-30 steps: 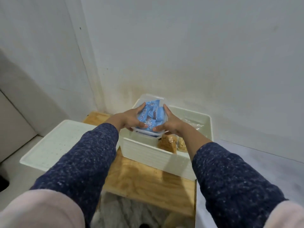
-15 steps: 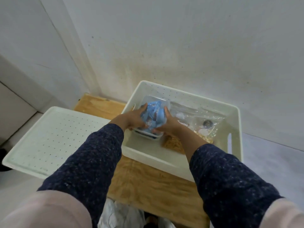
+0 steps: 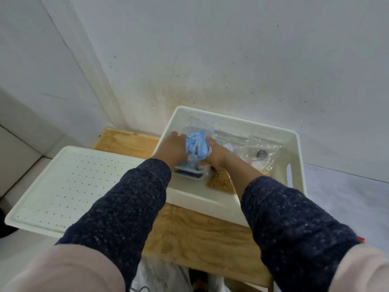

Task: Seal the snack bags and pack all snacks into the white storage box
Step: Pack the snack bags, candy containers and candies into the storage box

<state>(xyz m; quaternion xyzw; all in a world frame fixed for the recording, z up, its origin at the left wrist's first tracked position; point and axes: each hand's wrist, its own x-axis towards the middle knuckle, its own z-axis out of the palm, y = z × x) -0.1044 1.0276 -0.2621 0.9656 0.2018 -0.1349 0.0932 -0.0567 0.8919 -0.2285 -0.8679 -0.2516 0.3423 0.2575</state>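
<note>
The clear container of blue-wrapped snacks (image 3: 196, 149) sits between the two hands, low in the near-left corner of the white storage box (image 3: 294, 144). The left hand (image 3: 172, 149) presses its left side and the right hand (image 3: 216, 153) its right, each grip closed around the container's walls. Its long axis runs away from the person, toward the back wall of the box, and its near end seems to rest on a dark-lidded tub (image 3: 188, 175) underneath (how firmly it sits there cannot be told).

The coming move is likely a release, so what matters is that the container lies level and squarely between the palms; neither hand is clearly nearer. To its right, touching or nearly so, lie clear zip bags (image 3: 259, 152) and a brown snack packet (image 3: 222, 182), partly under the right forearm.

The box stands on a plywood surface (image 3: 189, 234), pushed into a corner of plain white walls. Its perforated white lid (image 3: 69, 186) lies flat just left of the box, overhanging the surface edge. If the tub below is uneven, the container could tip toward the bags once let go.
</note>
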